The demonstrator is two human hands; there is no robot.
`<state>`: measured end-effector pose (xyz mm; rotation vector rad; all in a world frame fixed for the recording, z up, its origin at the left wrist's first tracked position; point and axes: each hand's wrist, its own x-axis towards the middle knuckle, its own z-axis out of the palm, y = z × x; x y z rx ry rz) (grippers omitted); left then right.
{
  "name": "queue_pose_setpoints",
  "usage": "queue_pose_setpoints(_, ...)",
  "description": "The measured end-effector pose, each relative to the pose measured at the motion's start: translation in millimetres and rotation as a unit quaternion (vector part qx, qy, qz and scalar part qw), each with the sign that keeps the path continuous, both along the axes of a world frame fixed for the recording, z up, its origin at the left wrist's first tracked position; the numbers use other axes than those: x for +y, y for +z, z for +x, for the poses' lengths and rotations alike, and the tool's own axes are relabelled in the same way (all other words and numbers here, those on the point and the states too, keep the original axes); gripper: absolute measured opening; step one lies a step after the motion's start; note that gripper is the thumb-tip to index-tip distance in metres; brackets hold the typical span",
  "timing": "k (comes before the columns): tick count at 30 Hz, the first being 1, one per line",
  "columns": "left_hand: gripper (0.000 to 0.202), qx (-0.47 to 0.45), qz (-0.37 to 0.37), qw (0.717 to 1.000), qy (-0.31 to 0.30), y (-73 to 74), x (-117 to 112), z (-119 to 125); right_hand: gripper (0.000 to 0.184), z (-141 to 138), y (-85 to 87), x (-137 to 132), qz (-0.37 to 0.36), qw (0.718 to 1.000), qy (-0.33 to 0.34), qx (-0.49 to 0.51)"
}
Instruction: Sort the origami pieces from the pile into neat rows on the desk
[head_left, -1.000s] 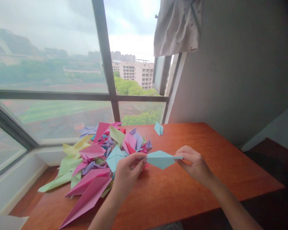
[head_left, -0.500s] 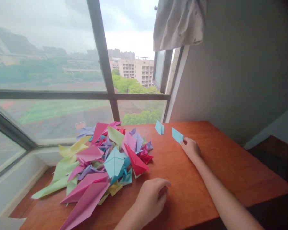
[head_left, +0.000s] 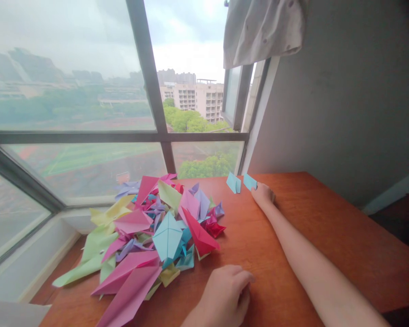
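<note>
My right hand is stretched far across the wooden table and pinches a folded light-blue paper, holding it beside another light-blue folded paper near the window. My left hand rests on the table near its front edge, fingers loosely curled with nothing seen in them. A heap of folded coloured paper shapes lies just left of it; a red piece and a light-blue piece lie on top.
A large window with a dark frame runs along the table's far and left side. A grey wall stands on the right, and a cloth hangs above the window's corner. Pink paper planes lie at the heap's front.
Both hands held the light-blue paper above the table a second ago. My left hand let go and dropped to the table; my right hand carried the paper to the far edge beside the other blue piece.
</note>
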<state>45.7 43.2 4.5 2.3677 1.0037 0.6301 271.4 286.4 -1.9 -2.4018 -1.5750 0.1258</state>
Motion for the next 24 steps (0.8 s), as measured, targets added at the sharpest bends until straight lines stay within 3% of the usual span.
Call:
queue_pose_setpoints(9,0.023,0.024,0.03,0.999,-0.006,-7.5,1.5,0.6,0.034,0.5,-5.7,7.8,0.04,0.999,0.004,0.029)
queue_pose_setpoints(14,0.018,0.03,0.026,0.999,0.001,-4.0,-2.0,-2.2,0.033,7.0,-5.1,-2.3,0.088,0.994,0.011,0.059)
queue_pose_setpoints(18,0.019,0.027,0.018,0.999,0.007,4.3,-4.0,-3.9,0.031,12.4,-4.4,-29.6,0.13,0.987,0.036,0.085)
queue_pose_setpoints(24,0.022,0.014,0.025,0.999,0.021,12.7,-7.4,-9.9,0.031,6.3,-13.1,-93.2,0.161,0.972,0.11,0.132)
